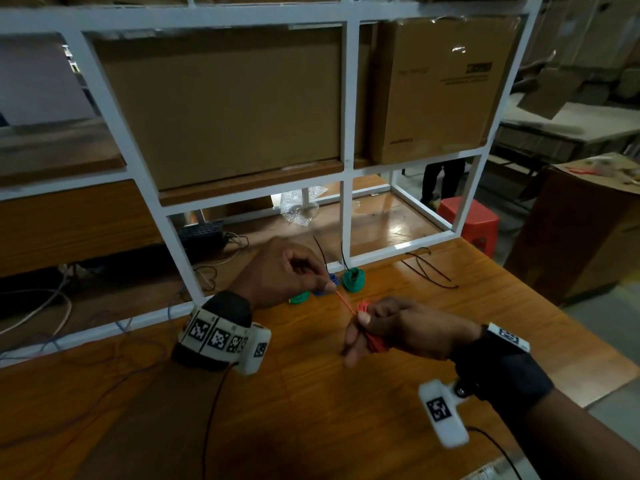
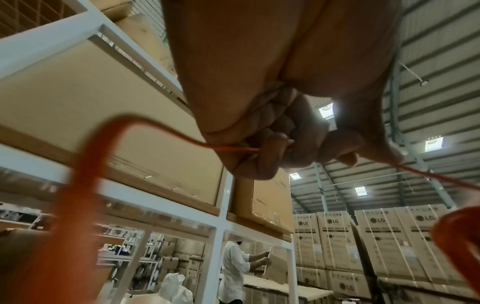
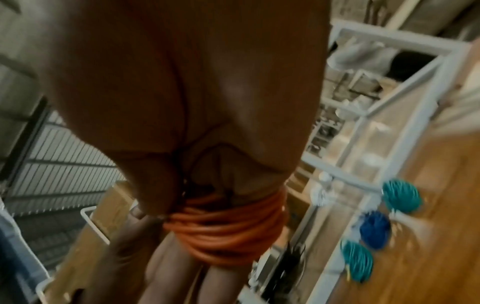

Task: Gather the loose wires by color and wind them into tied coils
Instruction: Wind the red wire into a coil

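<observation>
My right hand (image 1: 367, 327) has several turns of red wire (image 3: 228, 228) wound round its fingers, with the thumb pressing on the coil (image 1: 372, 337). My left hand (image 1: 304, 271) pinches the free end of the red wire (image 1: 343, 301) and holds it taut, up and to the left of the coil. The wire (image 2: 233, 149) runs through the left hand's curled fingers in the left wrist view. Two green coils (image 1: 353, 279) (image 1: 299, 297) and a blue coil (image 1: 330, 280) lie on the wooden table (image 1: 346, 393) just behind the hands.
Black cable ties (image 1: 429, 270) lie on the table at the back right. A white metal shelf frame (image 1: 346, 133) with cardboard boxes (image 1: 225, 109) stands along the far edge. Loose cables (image 1: 52, 306) trail at the left. A red stool (image 1: 471, 220) stands beyond the table.
</observation>
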`<state>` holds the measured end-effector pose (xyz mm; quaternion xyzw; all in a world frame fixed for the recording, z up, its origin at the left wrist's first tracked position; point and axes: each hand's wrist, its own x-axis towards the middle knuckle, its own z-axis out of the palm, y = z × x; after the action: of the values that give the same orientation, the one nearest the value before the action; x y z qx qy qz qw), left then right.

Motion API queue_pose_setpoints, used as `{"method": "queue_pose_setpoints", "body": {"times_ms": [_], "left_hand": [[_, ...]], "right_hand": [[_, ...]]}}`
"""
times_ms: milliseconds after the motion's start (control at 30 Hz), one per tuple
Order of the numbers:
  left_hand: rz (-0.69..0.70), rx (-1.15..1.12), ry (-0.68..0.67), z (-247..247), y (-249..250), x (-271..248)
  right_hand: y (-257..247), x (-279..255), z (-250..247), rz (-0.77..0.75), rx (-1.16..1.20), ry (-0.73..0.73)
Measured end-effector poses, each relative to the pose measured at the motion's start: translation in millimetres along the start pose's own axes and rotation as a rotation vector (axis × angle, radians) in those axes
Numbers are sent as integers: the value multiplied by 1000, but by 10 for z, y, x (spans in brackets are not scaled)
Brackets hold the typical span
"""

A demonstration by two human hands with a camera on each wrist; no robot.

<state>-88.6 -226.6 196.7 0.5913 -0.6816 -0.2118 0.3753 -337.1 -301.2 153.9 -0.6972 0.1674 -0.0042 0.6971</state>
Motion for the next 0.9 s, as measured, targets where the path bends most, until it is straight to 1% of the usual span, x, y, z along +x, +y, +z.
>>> {"method": "queue_pose_setpoints", "body": {"times_ms": [67, 133, 200, 267, 333, 400, 433, 500, 533, 600, 667, 700, 767, 800, 867, 900], "left_hand": [[54, -99, 17, 31, 41, 73], [43, -262, 54, 133, 11, 119], [5, -476, 81, 289, -56, 100], [-39, -622, 115, 493, -110, 59], [-103, -688, 150, 743, -137, 4], [-191, -687, 140, 1006, -129, -67], [-229, -686, 116, 1118, -128, -110], [-302, -691, 77, 1241, -144, -236], [-339, -708, 70, 1256, -170, -297], [-389, -755, 52, 1205, -230, -405], [-408, -757, 42, 1107, -285, -466], [-421, -715, 48, 1044, -307, -471], [-442, -599, 49, 910, -324, -460], [-452, -562, 30, 852, -328, -450], [-474, -566, -31, 758, -266, -431], [-457, -528, -36, 718, -238, -421]], "right_hand": [[-25, 0, 75, -80, 223, -161], [-69, 26, 91, -207, 378, -258], [-159, 73, 82, -350, 547, -263], [-244, 121, 71, -470, 715, -232], [-303, 146, 59, -573, 774, -151], [-390, 129, 28, -639, 782, -5], [-445, 115, 2, -659, 799, 105], [-535, 87, -95, -660, 792, 379], [-554, 76, -162, -649, 705, 510], [-511, 91, -287, -566, 356, 720], [-385, 133, -347, -397, -76, 910], [-319, 155, -351, -316, -254, 971], [-201, 207, -329, -203, -476, 985], [-150, 238, -324, -166, -539, 992], [-70, 277, -301, -102, -664, 1018], [-58, 280, -275, -58, -732, 1002]]}}
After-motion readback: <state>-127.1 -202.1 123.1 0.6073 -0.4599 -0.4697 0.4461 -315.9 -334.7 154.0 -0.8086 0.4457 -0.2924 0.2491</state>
